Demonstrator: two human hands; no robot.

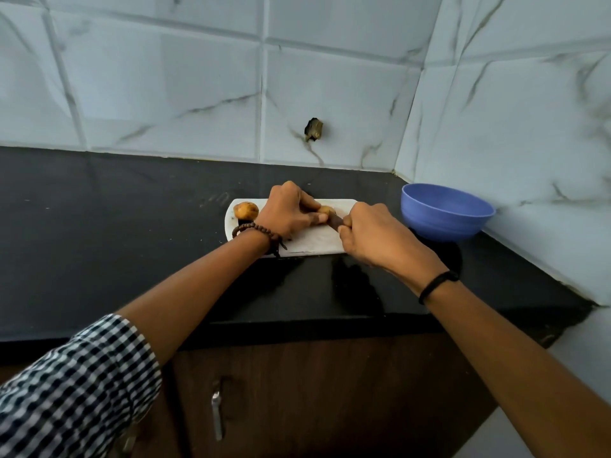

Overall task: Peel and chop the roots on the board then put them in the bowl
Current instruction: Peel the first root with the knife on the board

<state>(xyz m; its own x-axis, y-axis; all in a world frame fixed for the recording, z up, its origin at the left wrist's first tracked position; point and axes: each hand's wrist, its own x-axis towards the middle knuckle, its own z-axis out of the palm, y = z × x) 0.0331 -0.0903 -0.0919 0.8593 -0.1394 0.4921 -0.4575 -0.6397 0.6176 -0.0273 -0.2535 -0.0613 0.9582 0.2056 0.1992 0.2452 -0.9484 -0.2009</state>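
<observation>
Here, above a checked sleeve and a brown cupboard door with a metal handle, two bare forearms reach over a black counter to a white board. The left hand, a bead bracelet at its wrist, curls fingers and thumb round a small brown root toward the board's far edge. The right hand, a black band at its wrist, is closed round a dark tool whose end meets that root, its working edge hidden between the hands. Peeling of the first root appears to be the step in hand, with chopping not yet begun. A second root lies loose at the board's left end, apparently with its skin on. The next move seems to call for a firm hold on the small, round root, turning it against the tool with the fingers kept out of the edge's path. A blue bowl stands on the counter just right of the board, its inside mostly out of sight. Behind, pale marbled tiles meet in a corner, one marked by a dark broken hole.
</observation>
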